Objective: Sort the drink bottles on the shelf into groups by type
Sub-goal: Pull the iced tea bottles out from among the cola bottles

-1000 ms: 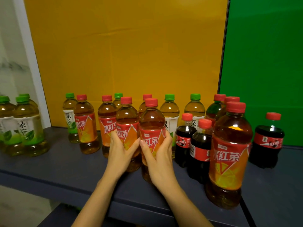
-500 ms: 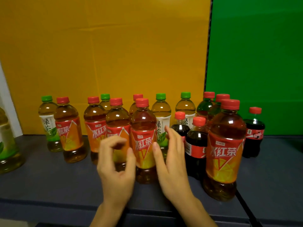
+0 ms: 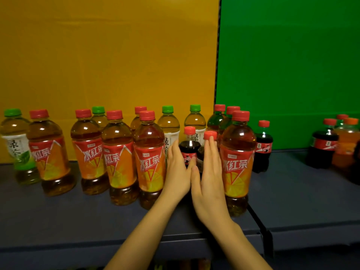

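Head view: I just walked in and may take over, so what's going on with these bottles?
A person is sorting drinks on a shelf. Both hands are open with straight fingers. The left hand and right hand reach in at two small cola bottles and grip neither. Red-label tea bottles stand grouped in front at the left, with green tea bottles mixed in behind. More colas stand at the far right.

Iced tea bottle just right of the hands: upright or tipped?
Upright. The iced tea bottle stands on its base on the shelf, with its red cap straight above and its label text level.
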Demonstrator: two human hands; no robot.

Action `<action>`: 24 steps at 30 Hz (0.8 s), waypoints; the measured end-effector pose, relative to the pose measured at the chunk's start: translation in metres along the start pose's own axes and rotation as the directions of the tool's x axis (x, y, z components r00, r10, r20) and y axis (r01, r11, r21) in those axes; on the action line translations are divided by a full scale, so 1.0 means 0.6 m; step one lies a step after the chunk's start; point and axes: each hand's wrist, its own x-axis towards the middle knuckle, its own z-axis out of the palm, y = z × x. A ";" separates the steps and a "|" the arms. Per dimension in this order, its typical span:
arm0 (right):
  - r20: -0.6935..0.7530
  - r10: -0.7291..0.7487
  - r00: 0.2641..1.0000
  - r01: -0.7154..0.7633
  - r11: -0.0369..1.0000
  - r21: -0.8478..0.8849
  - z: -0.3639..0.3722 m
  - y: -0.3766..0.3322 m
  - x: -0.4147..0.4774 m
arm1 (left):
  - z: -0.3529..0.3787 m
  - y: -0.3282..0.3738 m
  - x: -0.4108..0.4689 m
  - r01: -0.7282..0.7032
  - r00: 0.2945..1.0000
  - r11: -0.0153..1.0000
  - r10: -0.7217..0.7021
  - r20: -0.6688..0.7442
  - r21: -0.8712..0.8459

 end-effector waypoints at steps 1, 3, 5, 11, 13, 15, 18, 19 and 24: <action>-0.004 0.004 1.000 -0.004 1.000 0.002 0.001 -0.002 0.001 | 0.003 -0.004 0.009 0.005 1.000 1.000 -0.005 -0.008 0.026; -0.007 0.009 1.000 -0.009 1.000 0.006 0.003 -0.004 0.004 | 0.007 -0.007 0.022 0.013 1.000 0.997 -0.012 -0.021 0.076; -0.008 0.014 1.000 -0.014 1.000 0.012 0.003 -0.005 0.004 | 0.009 -0.006 0.030 0.021 1.000 0.992 -0.018 -0.022 0.125; 0.000 0.015 1.000 -0.015 1.000 0.005 0.004 -0.009 0.005 | -0.002 0.001 0.037 0.031 0.999 0.977 -0.033 0.007 0.210; 0.000 0.032 0.999 -0.032 0.999 0.016 0.006 -0.009 0.005 | -0.004 0.004 0.031 0.025 1.000 0.975 -0.025 -0.003 0.221; -0.004 0.044 0.999 -0.044 0.998 0.053 0.005 -0.011 0.005 | -0.004 0.005 0.023 0.012 1.000 0.980 -0.007 -0.026 0.198; -0.018 0.065 0.998 -0.063 0.993 0.099 0.004 -0.013 0.005 | -0.002 0.007 0.007 -0.005 0.998 0.985 0.017 -0.067 0.175; -0.024 0.073 0.997 -0.070 0.991 0.115 0.004 -0.013 0.006 | -0.001 0.007 0.001 -0.015 0.996 0.986 0.029 -0.080 0.169; -0.050 0.101 0.994 -0.091 0.981 0.173 0.006 -0.011 0.008 | -0.008 0.010 -0.034 -0.062 0.987 0.986 0.083 -0.135 0.153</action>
